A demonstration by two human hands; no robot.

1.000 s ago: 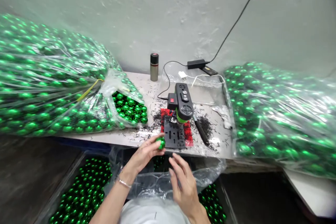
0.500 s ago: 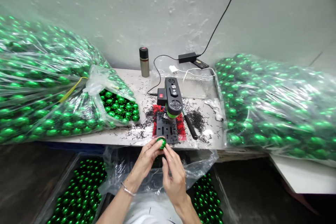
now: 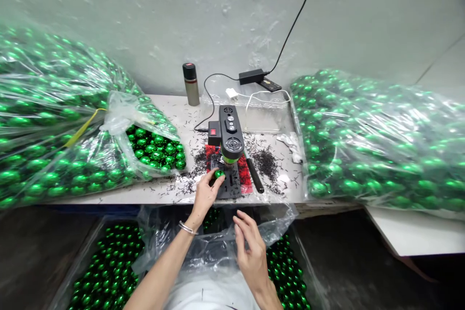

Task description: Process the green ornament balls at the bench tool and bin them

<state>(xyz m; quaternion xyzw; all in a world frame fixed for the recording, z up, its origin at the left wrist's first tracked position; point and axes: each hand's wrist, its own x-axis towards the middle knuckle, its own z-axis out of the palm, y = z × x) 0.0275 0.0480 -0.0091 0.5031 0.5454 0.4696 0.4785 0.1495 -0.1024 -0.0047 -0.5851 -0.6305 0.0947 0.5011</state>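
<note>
Between the thumb and fingers of my left hand point(image 3: 208, 194) is a shiny green bauble point(image 3: 219, 174). It is at the dark slotted base plate point(image 3: 228, 190) of a small black drill press point(image 3: 231, 131), just below the press head. My right hand point(image 3: 251, 247) hangs in front of the table edge with its fingers apart and nothing in them. The press's black lever handle point(image 3: 255, 177) slants down on the right side. A red sheet point(image 3: 245, 179) lies under the base, strewn with thin black bits.
Large clear bags of green baubles stand at the left point(image 3: 83, 150) and right point(image 3: 363, 140); the left one gapes open. A dark flask point(image 3: 191, 85), a power adapter point(image 3: 251, 76) and a white cable point(image 3: 250, 99) are behind the press. Clear plastic point(image 3: 160, 232) and more baubles point(image 3: 109, 261) lie below the table edge.
My left hand has moved forward with the bauble, from the table edge to the press base. My right hand has let go of the bauble and drawn back slightly. The view has shifted a little.
</note>
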